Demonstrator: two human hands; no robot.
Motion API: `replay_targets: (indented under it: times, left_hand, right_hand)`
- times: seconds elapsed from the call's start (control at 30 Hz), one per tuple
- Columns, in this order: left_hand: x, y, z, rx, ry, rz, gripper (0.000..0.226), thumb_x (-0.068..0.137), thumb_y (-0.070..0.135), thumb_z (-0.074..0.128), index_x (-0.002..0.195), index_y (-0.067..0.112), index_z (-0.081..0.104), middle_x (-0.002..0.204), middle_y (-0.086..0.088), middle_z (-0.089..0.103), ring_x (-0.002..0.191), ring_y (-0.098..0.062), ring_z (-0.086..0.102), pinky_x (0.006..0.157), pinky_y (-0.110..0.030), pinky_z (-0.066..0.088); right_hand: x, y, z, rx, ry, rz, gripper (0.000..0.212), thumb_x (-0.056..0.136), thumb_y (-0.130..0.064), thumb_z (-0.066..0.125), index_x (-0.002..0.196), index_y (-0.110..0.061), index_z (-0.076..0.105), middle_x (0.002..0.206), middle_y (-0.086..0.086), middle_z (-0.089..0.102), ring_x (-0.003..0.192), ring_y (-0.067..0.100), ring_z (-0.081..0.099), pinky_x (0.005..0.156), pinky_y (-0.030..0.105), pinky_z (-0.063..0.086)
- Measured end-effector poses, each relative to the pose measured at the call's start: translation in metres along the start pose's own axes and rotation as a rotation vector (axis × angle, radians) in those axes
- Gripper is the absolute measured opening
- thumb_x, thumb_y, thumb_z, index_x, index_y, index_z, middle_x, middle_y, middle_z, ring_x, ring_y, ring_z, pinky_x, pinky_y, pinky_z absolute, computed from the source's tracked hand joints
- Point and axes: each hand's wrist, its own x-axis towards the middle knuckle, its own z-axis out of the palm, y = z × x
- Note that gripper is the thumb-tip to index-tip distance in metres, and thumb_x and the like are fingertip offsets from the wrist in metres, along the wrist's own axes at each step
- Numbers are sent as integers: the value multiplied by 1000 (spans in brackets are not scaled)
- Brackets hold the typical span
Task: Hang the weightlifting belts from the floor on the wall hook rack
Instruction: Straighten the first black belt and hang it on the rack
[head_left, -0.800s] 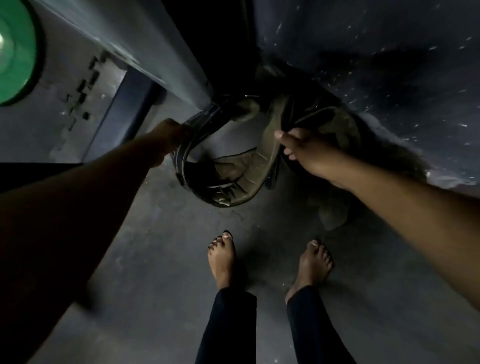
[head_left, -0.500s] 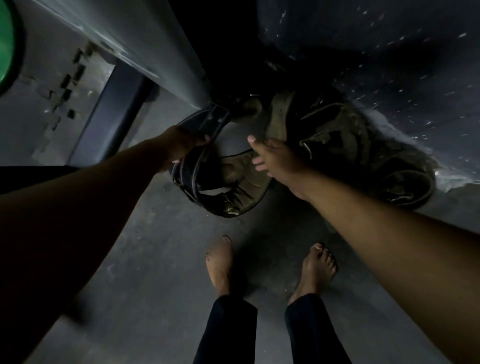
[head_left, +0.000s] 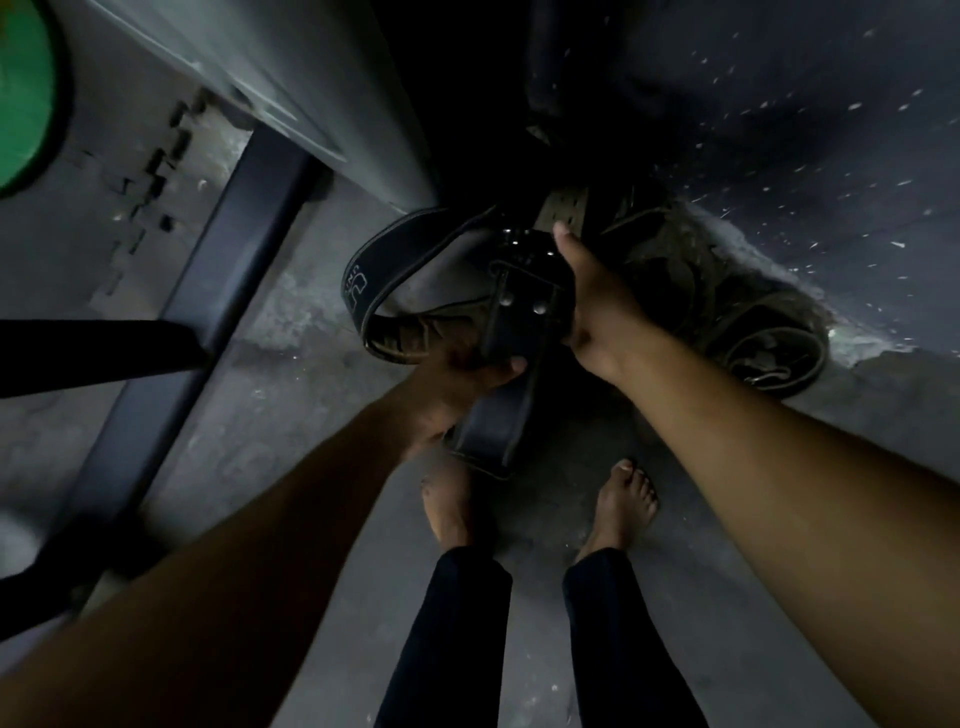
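- Concrete floor (head_left: 291, 415) filled the head view, dim and grey, with a pale slanted beam (head_left: 291, 88) and a dark steel rail (head_left: 208, 291) crossing the upper left; a speckled dark mat (head_left: 779, 130) lay at the upper right.
- Green disc (head_left: 21, 93) showed at the left edge, cut off by the frame.
- Olive belts (head_left: 727, 322) remained heaped on the floor at the mat's edge, just beside the right hand.
- Black belt (head_left: 514, 332) had come up off the pile since the frames a moment earlier, when it still curled on the floor; its loop now hung between the hands, above the bare feet (head_left: 452, 504).
- Left hand (head_left: 462, 374) gripped the belt from below, fingers curled round the strap.
- Right hand (head_left: 592, 291), earlier on the olive heap, had shifted to the black belt's buckle end, where its fingers wrapped the edge.
- Judged from this, one belt was secured for carrying; the hook rack was not in view, so hanging had not yet begun.
- White lettering (head_left: 358, 283) ran along the black belt's outer face, too blurred to read.
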Motion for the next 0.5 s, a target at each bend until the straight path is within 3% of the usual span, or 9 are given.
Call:
replay_targets:
  times: [0.17, 0.23, 0.33, 0.43, 0.5]
  left_hand:
    - [-64, 56, 41, 76, 69, 33, 58, 90, 33, 76, 143, 18, 57, 139, 1, 66, 128, -19, 63, 111, -41, 49]
    - [-98, 89, 57, 89, 63, 15, 56, 86, 49, 77, 133, 20, 65, 129, 2, 71, 117, -17, 68, 104, -36, 54]
    - [-158, 143, 79, 124, 30, 51, 29, 98, 36, 66, 112, 11, 72, 102, -2, 76, 90, -13, 73, 81, -24, 58]
    - [-215, 185, 99, 139, 51, 124, 40, 102, 32, 60, 114, -5, 68, 100, -15, 71, 91, -28, 66, 84, -39, 53]
    - [-252, 206, 112, 108, 42, 180, 29, 104, 27, 58, 105, 0, 70, 92, -9, 74, 85, -23, 69, 80, -34, 56]
  right_hand:
    - [-73, -32, -9, 143, 168, -85, 50, 91, -54, 74, 126, -18, 74, 117, 5, 81, 109, 25, 78, 96, 46, 63]
    - [-120, -52, -11, 221, 224, -136, 49, 91, -49, 76, 127, -17, 73, 117, 5, 80, 111, 26, 77, 96, 49, 63]
    - [-206, -89, -8, 296, 274, -254, 35, 98, -38, 72, 124, -15, 73, 120, 8, 79, 115, 29, 75, 101, 53, 60]
    - [-291, -120, 0, 332, 279, -366, 28, 99, -35, 70, 120, -16, 73, 117, 7, 79, 118, 33, 73, 101, 56, 59]
    - [-339, -137, 2, 329, 267, -446, 45, 94, -42, 73, 127, -13, 71, 126, 11, 76, 122, 36, 71, 104, 60, 56]
